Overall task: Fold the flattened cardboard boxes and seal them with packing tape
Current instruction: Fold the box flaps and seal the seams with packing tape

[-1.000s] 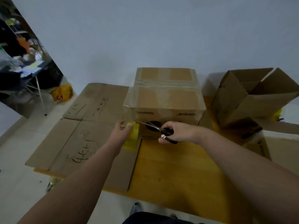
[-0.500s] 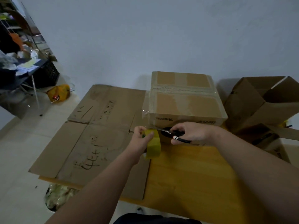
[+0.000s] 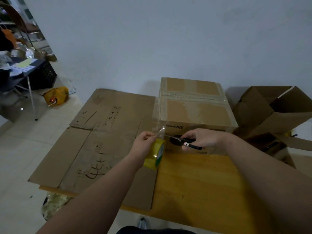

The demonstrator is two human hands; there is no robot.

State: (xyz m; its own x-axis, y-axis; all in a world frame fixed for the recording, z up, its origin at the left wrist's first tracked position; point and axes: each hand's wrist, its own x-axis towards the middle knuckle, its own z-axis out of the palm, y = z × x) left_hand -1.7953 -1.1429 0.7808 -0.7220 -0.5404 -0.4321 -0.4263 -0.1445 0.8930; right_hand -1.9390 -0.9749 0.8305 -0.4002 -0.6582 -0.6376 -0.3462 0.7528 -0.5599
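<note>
Yellow packing-tape roll [image 3: 154, 156] sits in the left hand [image 3: 143, 146], whose lower fingers curl round it while thumb and forefinger pinch the clear tape strip [image 3: 160, 131] pulled up from it. The right hand [image 3: 200, 138] is clenched round the black-handled scissors [image 3: 187, 142], whose metal blade reaches leftward to that strip, just in front of the near left corner of the sealed brown cardboard box [image 3: 194, 112]. That box stands on the yellow wooden table [image 3: 194, 183], directly beyond both hands. Its top flaps are closed and tape bands already run across the centre seam and along the edges. I cannot tell whether the strip is cut through yet, so this looks like the closing snip on that box. To the right, tipped on its side with its flaps splayed, is an open brown cardboard box [image 3: 270, 112], which is erected but not visibly taped. To the left, flattened brown cardboard [image 3: 101, 141] lies over the table edge, not yet folded. By my count there is one roll, one pair of scissors, one sealed box and one open box. The flat cardboard may be a single sheet or two overlapping. At least half the work seems left.
</note>
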